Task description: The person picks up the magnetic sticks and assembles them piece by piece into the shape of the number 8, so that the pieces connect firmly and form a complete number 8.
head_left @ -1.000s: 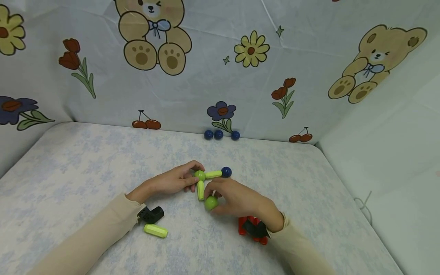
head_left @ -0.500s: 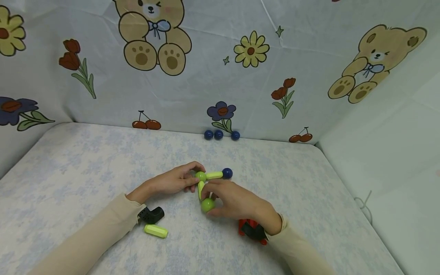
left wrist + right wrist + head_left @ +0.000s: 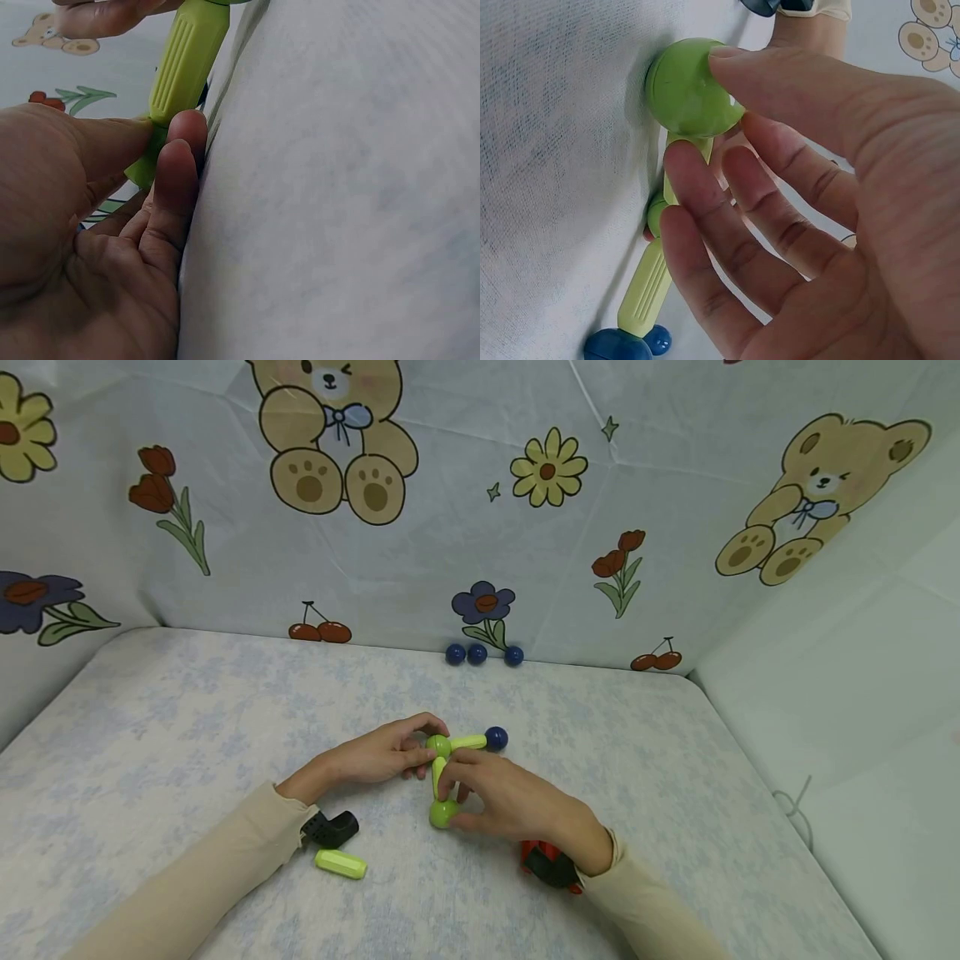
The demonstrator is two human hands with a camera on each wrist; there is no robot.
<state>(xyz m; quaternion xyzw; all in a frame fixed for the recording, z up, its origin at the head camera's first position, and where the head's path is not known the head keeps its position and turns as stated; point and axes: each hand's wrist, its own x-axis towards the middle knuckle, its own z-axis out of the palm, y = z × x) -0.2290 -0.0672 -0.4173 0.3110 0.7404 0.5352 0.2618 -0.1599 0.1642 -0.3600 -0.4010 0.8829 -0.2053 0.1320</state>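
My left hand (image 3: 382, 752) pinches a green ball (image 3: 438, 745) at the corner of a toy made of balls and rods. One light-green rod (image 3: 468, 742) runs right from it to a blue ball (image 3: 496, 738). A second light-green rod (image 3: 438, 772) comes toward me and meets another green ball (image 3: 442, 815). My right hand (image 3: 517, 797) holds that nearer ball between thumb and index finger; the other fingers are loosely bent beside the rod. In the right wrist view the ball (image 3: 686, 90) sits against the rod's end. Thumb and fingertips enclose the corner joint in the left wrist view, partly hiding it.
A loose light-green rod (image 3: 341, 863) lies near the left sleeve. Red pieces (image 3: 531, 852) lie partly hidden under the right wrist. Several blue balls (image 3: 477, 653) rest along the back edge, against a cloth wall with printed bears and flowers.
My right hand has moved left with the green ball, from beside the near rod to its end, where the ball now meets it. The left hand has hardly moved.
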